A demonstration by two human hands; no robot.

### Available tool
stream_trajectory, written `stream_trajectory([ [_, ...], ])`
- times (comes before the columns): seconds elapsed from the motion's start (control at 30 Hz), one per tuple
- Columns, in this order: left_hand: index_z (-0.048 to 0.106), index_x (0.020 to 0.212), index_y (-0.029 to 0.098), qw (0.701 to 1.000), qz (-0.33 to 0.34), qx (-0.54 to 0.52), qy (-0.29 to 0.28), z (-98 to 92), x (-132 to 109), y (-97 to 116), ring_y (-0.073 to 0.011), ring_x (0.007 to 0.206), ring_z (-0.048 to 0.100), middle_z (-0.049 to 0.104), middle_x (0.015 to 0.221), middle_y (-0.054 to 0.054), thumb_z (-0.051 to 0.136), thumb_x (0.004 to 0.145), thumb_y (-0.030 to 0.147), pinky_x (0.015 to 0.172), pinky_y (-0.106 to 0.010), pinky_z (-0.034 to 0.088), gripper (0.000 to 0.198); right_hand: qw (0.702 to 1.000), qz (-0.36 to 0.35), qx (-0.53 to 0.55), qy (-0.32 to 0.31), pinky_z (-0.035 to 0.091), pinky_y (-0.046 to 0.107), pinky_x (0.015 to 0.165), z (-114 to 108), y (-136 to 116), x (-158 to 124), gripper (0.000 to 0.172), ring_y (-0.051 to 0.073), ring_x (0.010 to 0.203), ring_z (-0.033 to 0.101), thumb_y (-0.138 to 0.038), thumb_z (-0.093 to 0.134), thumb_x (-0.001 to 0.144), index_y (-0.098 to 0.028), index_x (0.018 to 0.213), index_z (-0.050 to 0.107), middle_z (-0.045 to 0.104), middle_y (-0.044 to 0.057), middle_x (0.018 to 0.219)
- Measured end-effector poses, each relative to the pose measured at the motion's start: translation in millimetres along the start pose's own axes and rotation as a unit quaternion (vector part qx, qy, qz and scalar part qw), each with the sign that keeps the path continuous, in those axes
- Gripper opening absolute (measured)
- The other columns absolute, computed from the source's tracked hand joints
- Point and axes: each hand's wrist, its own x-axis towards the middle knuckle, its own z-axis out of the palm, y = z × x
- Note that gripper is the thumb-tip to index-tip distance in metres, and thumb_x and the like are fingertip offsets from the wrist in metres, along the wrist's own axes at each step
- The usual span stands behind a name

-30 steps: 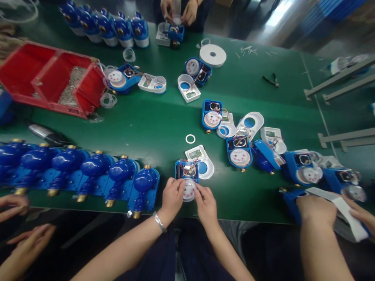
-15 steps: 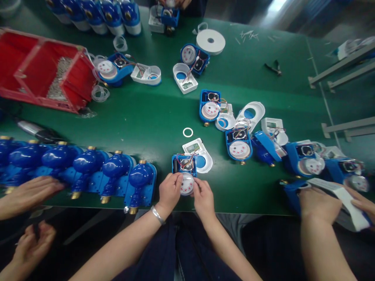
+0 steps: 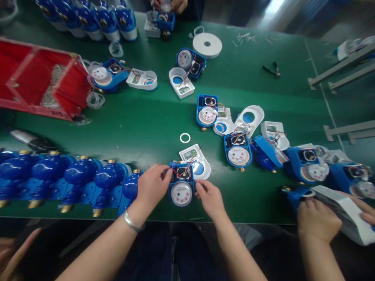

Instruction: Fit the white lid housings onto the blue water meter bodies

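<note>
A blue water meter (image 3: 181, 194) with a round white dial lies in front of me at the table's near edge, its wiring compartment facing up. My left hand (image 3: 152, 185), with a silver bracelet at the wrist, has its fingers bent at the upper left side of the housing, by the red wires. On the opposite side, the thumb and fingers of my right hand (image 3: 211, 198) grip the housing's edge. Behind the meter lies its white cover (image 3: 202, 170), joined by thin wires. A white ring (image 3: 185, 137) rests farther back.
Blue meter bodies (image 3: 109, 177) stand in a row at left, below a red parts bin (image 3: 66, 88). Opened meters (image 3: 238, 154) spread to the right. A tape roll (image 3: 207, 45) and cutters (image 3: 272, 69) lie farther back. Co-workers' hands (image 3: 319, 220) are at right, left and far side.
My hands have left the dial and moved apart to the sides of the housing, exposing the whole dial. The view has shifted slightly. At left, a co-worker's hand has withdrawn from the blue bodies.
</note>
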Motion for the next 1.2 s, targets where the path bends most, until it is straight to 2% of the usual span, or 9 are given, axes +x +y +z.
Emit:
stream_trajectory([
  [0.1,0.065,0.083,0.019,0.998,0.035,0.051,0.028,-7.3,65.0,6.4,-0.0167,0.072,0.055,0.06,0.075,-0.004,0.047,0.081,0.031,0.064,-0.027,0.04,0.022,0.989,-0.045,-0.083,0.116,0.047,0.035,0.073,-17.6,-6.3,29.8,0.029,0.019,0.073,0.055,-0.031,0.047,0.076,-0.014,0.095,0.061,0.058,0.008,0.086],
  [0.2,0.065,0.089,0.017,0.979,0.131,0.143,-0.062,17.7,123.0,12.6,-0.022,0.089,0.052,0.058,0.089,-0.009,0.054,0.076,0.026,0.073,-0.03,0.041,0.019,0.96,-0.083,-0.227,0.141,0.04,0.039,0.085,-20.6,-8.8,63.0,0.03,0.024,0.089,0.051,-0.015,0.048,0.07,-0.013,0.099,0.058,0.054,0.012,0.093],
  [0.37,0.061,0.096,0.011,0.942,0.193,0.234,-0.141,65.7,158.8,17.3,-0.0294,0.1,0.045,0.052,0.1,-0.016,0.063,0.069,0.026,0.076,-0.035,0.041,0.031,0.954,-0.057,-0.265,0.127,0.039,0.038,0.081,-7.2,-2.3,100.8,0.023,0.025,0.086,0.049,-0.003,0.043,0.064,-0.014,0.081,0.054,0.051,0.011,0.082],
  [0.53,0.061,0.083,0.008,0.946,0.213,0.2,-0.138,63.8,160.7,22.1,-0.0297,0.1,0.046,0.056,0.096,-0.017,0.051,0.072,0.017,0.08,-0.039,0.039,0.017,0.97,-0.031,-0.213,0.11,0.038,0.031,0.066,-12.2,0.1,113.6,0.017,0.018,0.066,0.046,-0.004,0.042,0.061,-0.019,0.069,0.044,0.043,0.0,0.062],
  [0.67,0.057,0.073,0.012,0.989,0.054,-0.048,-0.129,37.3,153.2,24.7,-0.017,0.07,0.053,0.057,0.066,-0.005,0.049,0.07,0.017,0.069,-0.031,0.042,0.01,0.985,-0.012,-0.128,0.117,0.038,0.027,0.059,-27.6,-1.8,103.7,0.017,0.014,0.058,0.047,-0.01,0.042,0.06,-0.019,0.074,0.044,0.047,-0.003,0.06],
  [0.87,0.056,0.067,0.012,0.835,-0.161,-0.5,-0.162,-3.0,108.8,5.1,-0.0091,0.054,0.05,0.054,0.056,0.001,0.063,0.062,0.029,0.059,-0.027,0.044,0.019,0.975,0.023,0.21,0.069,0.048,0.033,0.066,-46.3,17.7,49.8,0.051,0.022,0.078,0.06,-0.019,0.048,0.055,-0.015,0.105,0.045,0.064,0.007,0.09],
  [0.93,0.058,0.066,0.011,0.826,-0.187,-0.503,-0.17,-4.3,91.2,-2.1,-0.0102,0.054,0.053,0.058,0.059,-0.002,0.065,0.06,0.031,0.057,-0.027,0.044,0.022,0.939,0.048,0.341,0.011,0.049,0.038,0.072,-48.3,29.9,30.0,0.054,0.025,0.082,0.062,-0.02,0.054,0.052,-0.016,0.106,0.048,0.065,0.008,0.095],
  [1.03,0.063,0.07,0.012,0.887,-0.167,-0.397,-0.164,4.2,67.8,-6.2,-0.0126,0.056,0.055,0.062,0.062,-0.004,0.059,0.067,0.033,0.057,-0.027,0.045,0.021,0.918,0.076,0.385,-0.051,0.046,0.046,0.08,-44.8,47.9,6.9,0.057,0.029,0.089,0.061,-0.024,0.057,0.052,-0.016,0.107,0.047,0.065,0.011,0.099],
  [1.2,0.067,0.083,0.021,0.983,0.107,-0.075,-0.125,21.3,43.7,-4.7,-0.0169,0.079,0.06,0.068,0.086,-0.005,0.047,0.081,0.032,0.072,-0.03,0.044,0.023,0.913,0.09,0.391,-0.071,0.045,0.05,0.083,-30.3,66.7,-12.3,0.069,0.031,0.099,0.058,-0.028,0.054,0.054,-0.017,0.12,0.038,0.059,0.013,0.114],
])
